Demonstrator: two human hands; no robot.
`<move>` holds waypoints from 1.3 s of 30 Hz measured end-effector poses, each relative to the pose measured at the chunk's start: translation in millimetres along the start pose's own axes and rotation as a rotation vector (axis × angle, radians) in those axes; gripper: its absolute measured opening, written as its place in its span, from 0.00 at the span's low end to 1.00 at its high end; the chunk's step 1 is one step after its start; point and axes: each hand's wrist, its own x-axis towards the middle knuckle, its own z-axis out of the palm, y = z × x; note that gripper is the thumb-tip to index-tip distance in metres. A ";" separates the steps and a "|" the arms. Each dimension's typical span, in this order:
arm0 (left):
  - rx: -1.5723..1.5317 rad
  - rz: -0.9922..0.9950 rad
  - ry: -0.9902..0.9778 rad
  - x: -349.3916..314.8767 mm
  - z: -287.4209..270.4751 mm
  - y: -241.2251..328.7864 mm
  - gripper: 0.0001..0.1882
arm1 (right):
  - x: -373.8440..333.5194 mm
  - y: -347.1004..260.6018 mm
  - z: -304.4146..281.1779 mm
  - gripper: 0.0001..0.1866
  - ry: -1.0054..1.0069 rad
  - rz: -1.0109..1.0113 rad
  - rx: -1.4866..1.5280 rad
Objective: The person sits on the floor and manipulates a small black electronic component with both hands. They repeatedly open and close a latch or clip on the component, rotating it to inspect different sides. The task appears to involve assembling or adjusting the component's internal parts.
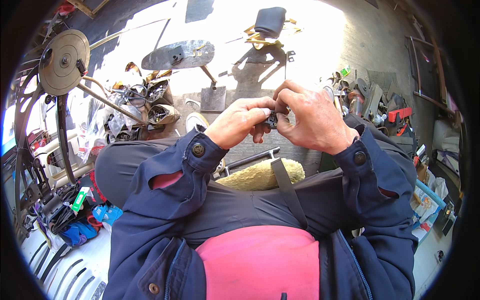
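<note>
My left hand [239, 121] and my right hand [312, 119] meet in front of me, above my lap. Between their fingertips is a small dark part [271, 120], mostly covered by the fingers, so its kind cannot be made out. The left thumb and fingers pinch it from one side, while the right thumb and bent forefinger press on it from the other. Below the hands, between my knees, lies a yellow fleecy pad [245, 179] with a black strap [286, 190] across it and a dark metal bar [252, 159] behind it.
At the left stands a metal frame with a round disc [64, 62]. Open bags [162, 114] of small parts sit beside plastic bags. Ahead are an oval metal plate [185, 55] and a black-seated stool [270, 22]. Tools and a red piece [399, 115] lie heaped at the right.
</note>
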 end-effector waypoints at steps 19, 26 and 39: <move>-0.030 -0.008 0.025 0.4 -3.0 0.2 0.19 | 0.4 2.3 -3.0 0.06 0.013 0.097 0.310; -0.077 0.012 0.050 -1.1 -3.5 2.6 0.19 | 0.8 6.6 -7.5 0.05 -0.018 0.169 0.405; -0.113 0.028 0.052 1.9 0.1 -1.3 0.17 | 0.2 4.7 -6.6 0.06 -0.022 0.166 0.347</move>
